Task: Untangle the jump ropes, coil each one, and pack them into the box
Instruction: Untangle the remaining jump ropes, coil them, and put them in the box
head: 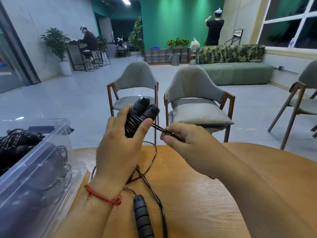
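Just above the wooden table, the person's left hand grips a pair of black foam handles held side by side, their ends sticking up past the fingers. Thin black cord is wound many times round the lower part of the two handles, and the left thumb lies across these turns. From the bundle, a short stretch of cord runs taut to the right hand, which pinches it between the thumb and curled fingers, just beside the left thumb tip. Two strands seem to lie together in that stretch.

Below the hands, loose cord hangs down and loops over the tabletop, crossing itself under the left wrist. A third handle, black and ribbed, lies on the table near the bottom edge of the view, with cord leading from its top end.

A clear plastic box stands at the left, touching or just off the table edge; which one cannot be told. Inside it lie coiled jump ropes, dark and partly blurred.

A red string bracelet circles the left wrist. Beyond the table stand two grey padded chairs with wooden frames.
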`<state>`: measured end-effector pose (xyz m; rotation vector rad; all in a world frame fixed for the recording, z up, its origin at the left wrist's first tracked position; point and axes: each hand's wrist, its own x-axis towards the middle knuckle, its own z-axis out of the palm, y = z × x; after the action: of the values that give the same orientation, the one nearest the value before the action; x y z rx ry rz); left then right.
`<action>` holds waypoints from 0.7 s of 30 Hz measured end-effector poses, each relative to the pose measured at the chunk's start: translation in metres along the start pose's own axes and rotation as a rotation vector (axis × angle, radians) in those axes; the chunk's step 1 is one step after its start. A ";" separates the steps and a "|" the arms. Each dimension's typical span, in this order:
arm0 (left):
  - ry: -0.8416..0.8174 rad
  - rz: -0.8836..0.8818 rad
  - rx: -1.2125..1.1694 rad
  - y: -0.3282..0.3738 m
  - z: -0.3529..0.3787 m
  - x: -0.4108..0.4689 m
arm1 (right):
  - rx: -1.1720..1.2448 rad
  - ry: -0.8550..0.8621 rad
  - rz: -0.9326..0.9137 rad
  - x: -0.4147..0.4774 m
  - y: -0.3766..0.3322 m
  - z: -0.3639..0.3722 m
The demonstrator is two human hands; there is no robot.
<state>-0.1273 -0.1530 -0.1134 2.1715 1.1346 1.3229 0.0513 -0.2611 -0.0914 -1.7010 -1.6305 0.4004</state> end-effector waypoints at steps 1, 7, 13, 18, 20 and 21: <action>-0.015 0.001 0.079 -0.003 0.000 0.001 | -0.079 0.002 -0.023 -0.001 -0.002 -0.001; -0.269 0.090 0.363 -0.007 0.000 0.002 | -0.553 -0.010 -0.162 -0.004 -0.009 -0.009; -0.552 0.330 0.317 -0.005 -0.011 -0.003 | -0.523 -0.034 -0.265 -0.004 0.000 -0.025; -0.749 0.512 0.231 0.004 -0.008 -0.007 | -0.343 -0.112 -0.201 -0.005 0.009 -0.027; -0.799 0.517 0.077 0.008 -0.010 -0.008 | -0.175 -0.110 -0.172 -0.004 0.012 -0.031; -0.821 0.507 -0.025 0.010 -0.012 -0.008 | -0.058 -0.113 -0.155 -0.003 0.014 -0.033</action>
<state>-0.1349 -0.1667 -0.1055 2.6682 0.2574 0.4427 0.0829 -0.2725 -0.0793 -1.6056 -1.8581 0.3820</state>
